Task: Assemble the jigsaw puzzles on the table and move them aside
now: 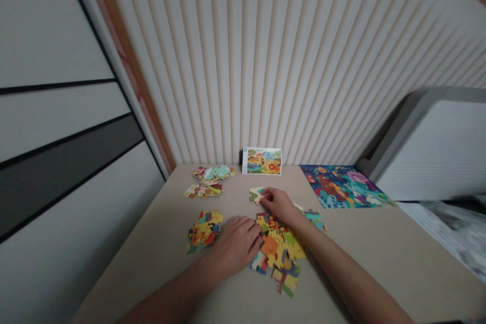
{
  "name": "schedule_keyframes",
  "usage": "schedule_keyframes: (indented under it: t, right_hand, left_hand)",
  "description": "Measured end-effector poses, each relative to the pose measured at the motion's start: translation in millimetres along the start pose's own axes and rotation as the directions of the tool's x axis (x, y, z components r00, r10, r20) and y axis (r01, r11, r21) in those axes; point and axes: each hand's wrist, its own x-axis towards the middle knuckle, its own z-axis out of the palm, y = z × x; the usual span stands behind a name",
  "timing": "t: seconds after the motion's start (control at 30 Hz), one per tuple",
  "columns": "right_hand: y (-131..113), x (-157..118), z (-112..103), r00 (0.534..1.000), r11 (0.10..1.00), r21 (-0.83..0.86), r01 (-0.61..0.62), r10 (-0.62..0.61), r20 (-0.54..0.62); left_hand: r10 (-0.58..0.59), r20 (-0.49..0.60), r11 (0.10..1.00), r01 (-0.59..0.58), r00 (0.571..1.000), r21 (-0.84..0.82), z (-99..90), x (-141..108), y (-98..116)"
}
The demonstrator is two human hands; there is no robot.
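Note:
My right hand [279, 203] reaches past the main heap and pinches a pale green and cream jigsaw piece [254, 195] by its right side, at table level. Below it lies a loose pile of mostly yellow and orange jigsaw pieces [281, 245], partly covered by my right forearm. My left hand [239, 240] rests palm down at the left edge of this pile, fingers lying loosely over the table, fingertips touching or very near the pieces. To its left sits a smaller stack of yellow, red and blue pieces [205, 229]. Whether anything lies under the left palm is hidden.
A small picture card [262, 161] with animals stands against the pleated wall [243, 61]. Two piles of pieces, one greenish [216, 173] and one brownish [205, 190], lie at the back left. A dark blue illustrated sheet [345, 186] lies at the back right of the table [159, 263].

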Motion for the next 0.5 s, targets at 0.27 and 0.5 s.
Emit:
schedule_keyframes:
  t: [0.27,0.5]
  right_hand:
    - [-8,-24,-23,0.994,0.993,0.04,0.108,-0.109,0.02]
    - [22,-54,-69,0.992,0.991,0.12,0.052,-0.065,0.107]
  left_hand:
    - [0.028,-0.008,0.999,-0.028,1.0,-0.023,-1.9,1,1]
    - [0.023,0.009,0.998,-0.022,1.0,-0.062,-2.0,0,1]
